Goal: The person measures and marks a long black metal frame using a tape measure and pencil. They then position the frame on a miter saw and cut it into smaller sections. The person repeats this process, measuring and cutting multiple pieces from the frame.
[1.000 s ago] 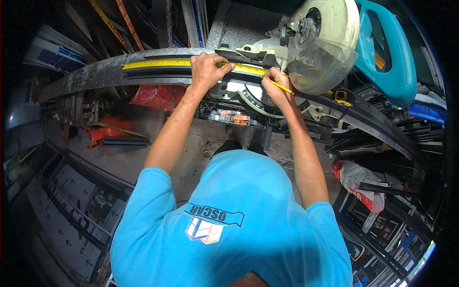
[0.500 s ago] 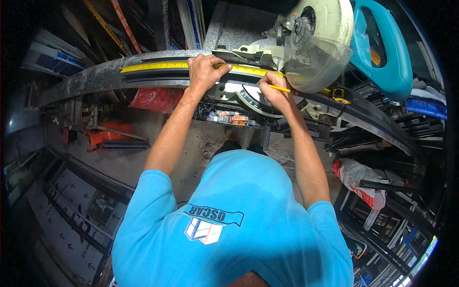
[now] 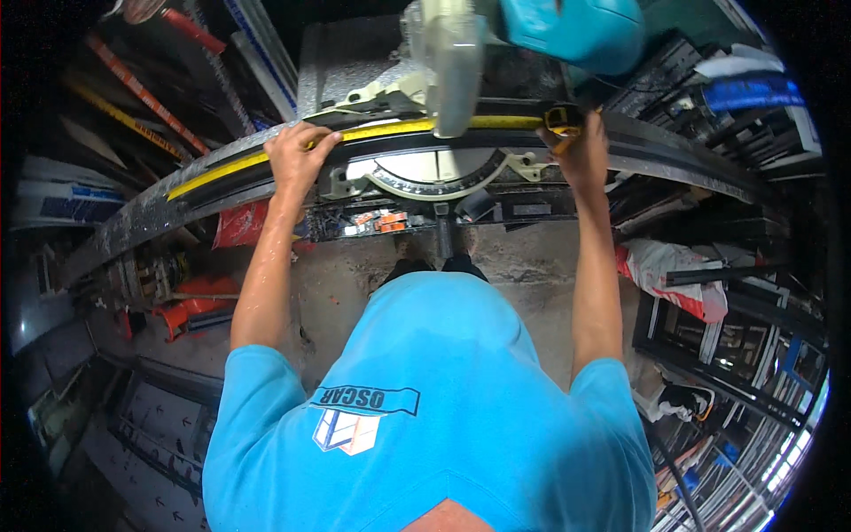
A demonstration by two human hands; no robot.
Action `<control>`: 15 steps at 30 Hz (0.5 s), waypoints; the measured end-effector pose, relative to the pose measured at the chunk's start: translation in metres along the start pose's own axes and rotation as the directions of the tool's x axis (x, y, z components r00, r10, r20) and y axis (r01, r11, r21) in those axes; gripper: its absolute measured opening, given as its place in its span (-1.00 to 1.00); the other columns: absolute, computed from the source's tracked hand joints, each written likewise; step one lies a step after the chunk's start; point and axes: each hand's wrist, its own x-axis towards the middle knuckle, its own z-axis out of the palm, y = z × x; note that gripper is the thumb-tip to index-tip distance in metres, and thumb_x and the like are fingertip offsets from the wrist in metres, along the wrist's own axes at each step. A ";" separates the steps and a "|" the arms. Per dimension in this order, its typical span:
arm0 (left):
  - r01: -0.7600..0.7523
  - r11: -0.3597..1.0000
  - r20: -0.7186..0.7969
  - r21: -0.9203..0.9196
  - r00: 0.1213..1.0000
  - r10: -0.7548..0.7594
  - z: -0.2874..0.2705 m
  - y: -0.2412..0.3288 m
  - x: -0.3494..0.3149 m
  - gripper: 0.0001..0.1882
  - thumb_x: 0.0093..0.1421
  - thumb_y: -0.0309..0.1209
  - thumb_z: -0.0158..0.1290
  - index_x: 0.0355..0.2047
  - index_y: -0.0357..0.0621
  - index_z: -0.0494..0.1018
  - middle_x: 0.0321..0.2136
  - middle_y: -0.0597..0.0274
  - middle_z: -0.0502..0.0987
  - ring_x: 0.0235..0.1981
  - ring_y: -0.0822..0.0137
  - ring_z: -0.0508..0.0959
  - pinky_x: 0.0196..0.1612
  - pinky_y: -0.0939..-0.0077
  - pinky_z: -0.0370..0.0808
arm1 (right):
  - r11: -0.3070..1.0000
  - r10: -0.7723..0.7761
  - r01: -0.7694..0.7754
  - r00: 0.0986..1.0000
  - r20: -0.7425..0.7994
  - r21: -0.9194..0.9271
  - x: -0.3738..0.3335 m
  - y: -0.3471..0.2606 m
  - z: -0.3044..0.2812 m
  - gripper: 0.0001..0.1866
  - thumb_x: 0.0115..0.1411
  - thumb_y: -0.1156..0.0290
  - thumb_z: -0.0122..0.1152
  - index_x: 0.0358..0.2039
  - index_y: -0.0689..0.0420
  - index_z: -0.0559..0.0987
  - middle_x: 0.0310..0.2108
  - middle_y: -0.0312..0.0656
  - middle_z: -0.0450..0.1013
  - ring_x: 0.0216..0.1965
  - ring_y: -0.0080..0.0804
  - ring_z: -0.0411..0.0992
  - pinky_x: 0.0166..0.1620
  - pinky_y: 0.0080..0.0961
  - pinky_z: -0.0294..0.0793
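Observation:
A yellow tape measure blade (image 3: 390, 129) stretches along a dark, long profile (image 3: 496, 137) lying across a mitre saw's base (image 3: 425, 168). My left hand (image 3: 297, 155) pinches the blade left of the saw, thumb and fingers closed on it. At the right end, my right hand (image 3: 585, 155) is closed round the black and yellow tape measure case (image 3: 561, 118). A yellow bit shows below the case by these fingers; whether it is the pencil I cannot tell. The saw's clear guard (image 3: 458, 80) hangs over the middle of the blade.
The saw's teal handle (image 3: 576, 35) rises beyond my right hand. Orange and white small boxes (image 3: 381, 220) lie under the saw. Profiles (image 3: 257, 53) lean at the far left. A white and red sack (image 3: 678, 275) lies at right, near stacked frames (image 3: 736, 346).
My right hand has moved right from the saw's middle to the tape measure case and taken hold of it. The head view has shifted right. My left hand still pinches the blade.

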 end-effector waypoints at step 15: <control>0.043 0.989 0.237 -0.139 0.971 -0.009 0.030 0.165 -0.040 -0.77 0.20 -0.27 0.29 -0.19 -0.09 0.69 -0.35 0.20 0.65 -0.41 0.28 0.63 -0.37 0.34 0.55 | 0.990 -0.142 0.142 0.990 -0.010 -0.008 -0.015 0.020 -0.012 -0.34 0.04 0.26 0.54 0.03 0.13 0.32 -0.21 0.06 0.55 -0.17 0.14 0.57 -0.14 -0.08 0.56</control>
